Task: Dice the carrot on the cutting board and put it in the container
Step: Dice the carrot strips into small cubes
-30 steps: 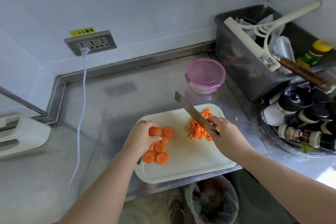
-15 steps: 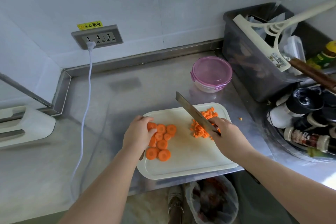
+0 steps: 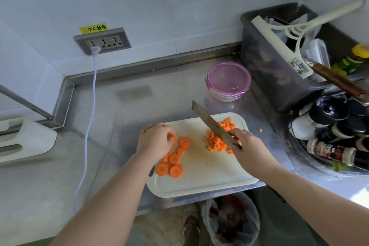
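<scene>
The left hand (image 3: 154, 142) curls over the far end of a row of carrot slices (image 3: 175, 159), fingertips pinching a few of them. The right hand (image 3: 249, 146) grips the handle of a knife (image 3: 211, 124), whose blade hangs tilted above the dice (image 3: 216, 140) piled at the right of the board (image 3: 199, 183). The container (image 3: 228, 81) stands on the surface (image 3: 139, 106) beyond the board, apart from it, with its pink lid on.

Roughly half the carrot looks diced; the slices are yet to be cut and nothing is in the container.

Several things could go wrong from here. The rounds are small and may roll or slip when stacked, which would bring the left fingertips under the blade. A hard chop could scatter bits off the board; one stray bit (image 3: 259, 130) already lies on the surface to the right. The board sits at the near edge of the surface, above a bin (image 3: 231, 221), so a push toward the person could tip it or drop carrot into the bin. The lid has to come off before any dice go in.
</scene>
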Demonstrator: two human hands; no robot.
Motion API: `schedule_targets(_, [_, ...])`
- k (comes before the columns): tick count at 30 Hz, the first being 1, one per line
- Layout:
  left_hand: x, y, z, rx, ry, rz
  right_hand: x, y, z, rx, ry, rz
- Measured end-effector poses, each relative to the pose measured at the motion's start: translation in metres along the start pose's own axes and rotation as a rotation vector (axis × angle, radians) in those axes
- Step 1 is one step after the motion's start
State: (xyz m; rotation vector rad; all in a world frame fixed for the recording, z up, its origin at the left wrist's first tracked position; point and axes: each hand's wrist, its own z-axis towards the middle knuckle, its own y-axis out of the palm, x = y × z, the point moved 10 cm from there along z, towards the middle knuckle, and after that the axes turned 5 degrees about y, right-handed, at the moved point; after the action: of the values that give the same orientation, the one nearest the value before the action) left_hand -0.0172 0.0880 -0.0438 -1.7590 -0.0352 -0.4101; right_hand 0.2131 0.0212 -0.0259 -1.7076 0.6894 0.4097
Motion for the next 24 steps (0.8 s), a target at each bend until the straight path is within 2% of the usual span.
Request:
schedule_targets(5, [-0.003,-0.005,0.010,-0.054,-0.111,-0.132,0.003,-0.001,-0.002,0.001,0.016,0.005])
schedule_targets(8, [0.014,0.013,0.017,-0.191,-0.054,-0.223,0.004,-0.002,-0.003,-0.001,0.014,0.016])
schedule_targets(11, [0.024,0.028,0.017,-0.248,-0.015,-0.152,0.006,-0.004,-0.004,0.010,0.014,0.028])
schedule_targets(14, [0.033,0.032,0.021,-0.216,0.024,-0.050,0.007,-0.006,-0.004,0.022,0.012,0.030])
schedule_targets(19, [0.036,0.040,0.018,-0.264,-0.012,-0.117,0.008,-0.006,-0.005,0.021,0.016,0.036])
schedule_targets(24, [0.054,0.011,0.015,-0.147,0.113,-0.154,0.009,-0.005,-0.006,0.005,0.021,0.043])
